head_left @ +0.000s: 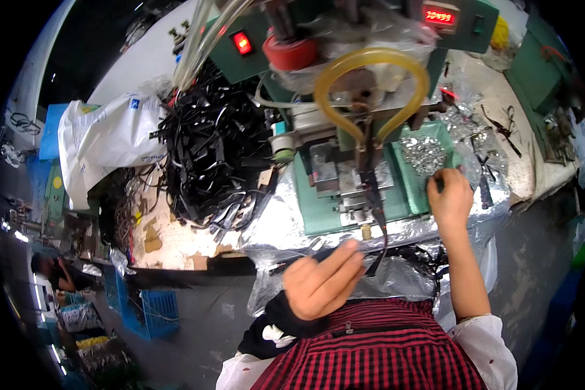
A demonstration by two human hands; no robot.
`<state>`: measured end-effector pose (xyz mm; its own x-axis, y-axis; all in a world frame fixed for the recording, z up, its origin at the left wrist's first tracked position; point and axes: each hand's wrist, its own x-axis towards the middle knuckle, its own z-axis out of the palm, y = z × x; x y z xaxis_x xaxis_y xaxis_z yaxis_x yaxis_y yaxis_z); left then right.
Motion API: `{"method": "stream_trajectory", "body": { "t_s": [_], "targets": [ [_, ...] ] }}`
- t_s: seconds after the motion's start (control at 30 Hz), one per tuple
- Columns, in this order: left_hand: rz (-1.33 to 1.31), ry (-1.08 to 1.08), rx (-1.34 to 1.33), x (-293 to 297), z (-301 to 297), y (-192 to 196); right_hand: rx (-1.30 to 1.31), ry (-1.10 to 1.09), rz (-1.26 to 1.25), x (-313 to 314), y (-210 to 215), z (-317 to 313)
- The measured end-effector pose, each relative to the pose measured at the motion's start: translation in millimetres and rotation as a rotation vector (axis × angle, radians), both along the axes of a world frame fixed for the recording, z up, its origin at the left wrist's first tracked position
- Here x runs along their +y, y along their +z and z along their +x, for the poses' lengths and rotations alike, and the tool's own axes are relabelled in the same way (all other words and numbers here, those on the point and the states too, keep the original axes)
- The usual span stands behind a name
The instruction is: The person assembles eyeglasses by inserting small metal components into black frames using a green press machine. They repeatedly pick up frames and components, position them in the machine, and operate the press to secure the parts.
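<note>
My left hand [322,281] is in front of the bench edge, its fingers stretched out toward a black strap [374,195]. The strap hangs down from the metal tooling of a green bench press [364,146], and its lower end is close to my fingertips. I see no clear contact between them. At the right side of a green tray [409,188], my right hand [451,198] has its fingers curled in and closed. Whatever they hold, if anything, is hidden. Small shiny metal parts [424,153] lie in the tray just beyond that hand.
A large heap of black straps [218,149] covers the bench left of the press. Beside it is a white plastic bag [114,140]. A yellowish hose [324,84] loops in front of the press head. A blue crate [159,313] stands on the floor at left.
</note>
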<state>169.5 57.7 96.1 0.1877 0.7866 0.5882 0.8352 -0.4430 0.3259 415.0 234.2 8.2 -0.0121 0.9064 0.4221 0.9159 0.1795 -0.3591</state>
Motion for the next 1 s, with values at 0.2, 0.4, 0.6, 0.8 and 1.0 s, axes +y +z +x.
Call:
{"method": "stream_trajectory", "body": {
  "t_s": [0.2, 0.4, 0.6, 0.8, 1.0],
  "targets": [
    [0.244, 0.516, -0.025, 18.2, -84.9, 4.1, 0.522, 0.11, -0.019, 1.5, 2.2, -3.8],
    [-0.179, 0.751, 0.406, 116.9, -128.2, -80.7, 0.399, 0.205, 0.111, 2.2, -5.2, -7.4],
    [-0.333, 0.694, 0.544, 125.7, -169.7, -115.8, 0.493, 0.082, -0.004, -33.3, 7.7, 23.8],
    [-0.941, 0.396, -0.086, 81.8, -188.6, -57.8, 0.779, 0.395, -0.217, -34.2, 59.3, -11.4],
    [-0.698, 0.275, -1.09, 56.9, -145.4, -54.2, 0.853, 0.553, 0.03, -14.8, 75.5, -80.4]
  ]
}}
